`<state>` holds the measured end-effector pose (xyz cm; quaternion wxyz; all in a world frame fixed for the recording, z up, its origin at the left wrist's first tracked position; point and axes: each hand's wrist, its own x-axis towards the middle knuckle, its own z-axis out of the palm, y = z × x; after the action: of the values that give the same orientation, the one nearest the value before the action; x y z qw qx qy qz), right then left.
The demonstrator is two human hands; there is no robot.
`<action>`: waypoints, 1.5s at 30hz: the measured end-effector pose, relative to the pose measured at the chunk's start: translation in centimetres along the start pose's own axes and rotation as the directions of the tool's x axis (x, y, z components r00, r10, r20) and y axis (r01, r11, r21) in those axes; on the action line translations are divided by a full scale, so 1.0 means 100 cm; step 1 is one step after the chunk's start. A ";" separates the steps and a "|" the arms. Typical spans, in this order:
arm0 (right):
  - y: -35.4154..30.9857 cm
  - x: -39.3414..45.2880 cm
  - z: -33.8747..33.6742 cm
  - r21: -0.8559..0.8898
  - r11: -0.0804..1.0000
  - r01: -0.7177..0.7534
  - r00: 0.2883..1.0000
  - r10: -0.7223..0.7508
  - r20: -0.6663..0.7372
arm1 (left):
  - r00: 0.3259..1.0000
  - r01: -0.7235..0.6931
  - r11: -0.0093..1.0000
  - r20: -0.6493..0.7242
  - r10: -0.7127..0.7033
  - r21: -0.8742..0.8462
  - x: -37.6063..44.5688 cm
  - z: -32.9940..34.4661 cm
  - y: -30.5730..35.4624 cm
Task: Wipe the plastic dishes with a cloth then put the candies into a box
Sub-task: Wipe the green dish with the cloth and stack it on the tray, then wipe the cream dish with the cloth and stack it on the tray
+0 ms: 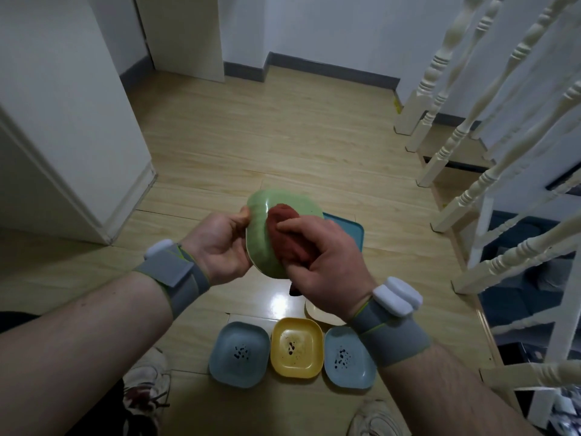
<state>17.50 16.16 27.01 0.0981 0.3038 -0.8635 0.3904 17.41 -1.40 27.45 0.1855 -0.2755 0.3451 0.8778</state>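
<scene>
left hand (220, 243) grips the green dish (262, 243) rim; right hand (320, 265) holds the red cloth (284, 234), probably mid-wipe; press evenly, steady the dish.

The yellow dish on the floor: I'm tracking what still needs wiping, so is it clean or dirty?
Dirty. The yellow dish has dark specks in its middle, and it sits between two blue dishes.

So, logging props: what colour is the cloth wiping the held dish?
Dark red cloth, head view.
</scene>
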 end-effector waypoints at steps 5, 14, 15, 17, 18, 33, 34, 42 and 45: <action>0.016 -0.001 -0.007 0.028 0.978 -0.208 0.977 0.209 -0.040 | 1.000 0.001 0.998 0.002 -0.001 0.069 -0.002 -0.001 0.002; 0.052 0.005 -0.005 0.023 0.839 -0.544 0.839 0.544 0.007 | 0.982 -0.150 0.953 -0.076 0.176 0.264 0.014 -0.006 -0.004; 0.055 0.009 -0.005 0.039 0.827 -0.561 0.828 0.561 0.018 | 0.976 -0.162 0.928 -0.081 0.200 0.334 0.020 -0.007 -0.003; 0.066 0.019 -0.002 0.041 0.811 -0.584 0.812 0.582 0.046 | 0.957 -0.185 0.855 -0.110 0.269 0.485 0.037 -0.013 -0.001; 0.073 0.023 0.002 0.027 0.808 -0.589 0.808 0.586 0.062 | 0.946 -0.180 0.810 -0.128 0.299 0.558 0.049 -0.018 0.000; 0.208 0.029 0.078 0.227 0.521 -0.823 0.557 0.818 0.143 | 0.926 -0.105 -0.681 0.321 0.199 0.725 0.294 -0.097 -0.026; 0.216 0.027 0.082 0.248 0.497 -0.831 0.539 0.830 0.144 | 0.939 -0.113 -0.736 0.314 0.141 0.668 0.305 -0.099 -0.030; 0.267 0.009 0.107 0.338 0.366 -0.867 0.431 0.892 0.138 | 0.959 -0.111 -0.893 0.282 0.019 0.437 0.378 -0.125 -0.057; 0.275 0.005 0.117 0.331 0.348 -0.877 0.414 0.897 0.153 | 0.965 -0.056 -0.933 0.259 0.041 0.354 0.390 -0.135 -0.062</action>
<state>1.32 21.40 2.39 -0.1623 -0.2104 -0.7986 0.5401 -4.93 -1.38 -7.77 0.1876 0.1795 0.9539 -0.1505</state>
